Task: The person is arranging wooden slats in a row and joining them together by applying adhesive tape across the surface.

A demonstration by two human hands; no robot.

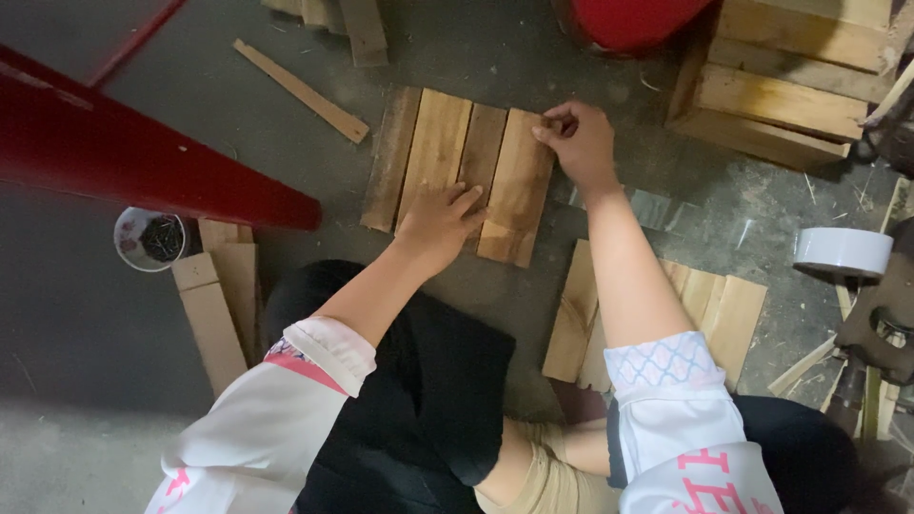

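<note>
Several short wooden slats lie side by side on the grey floor ahead of my knees. My left hand rests flat on the near ends of the middle slats, fingers spread. My right hand is curled at the far right corner of the rightmost slat, fingertips pinching its top edge. That slat lies slightly angled against its neighbours.
A second bundle of slats lies under my right arm. A wooden crate stands at the back right, a tape roll at the right. A red beam crosses the left. A small cup and loose slats lie at the left.
</note>
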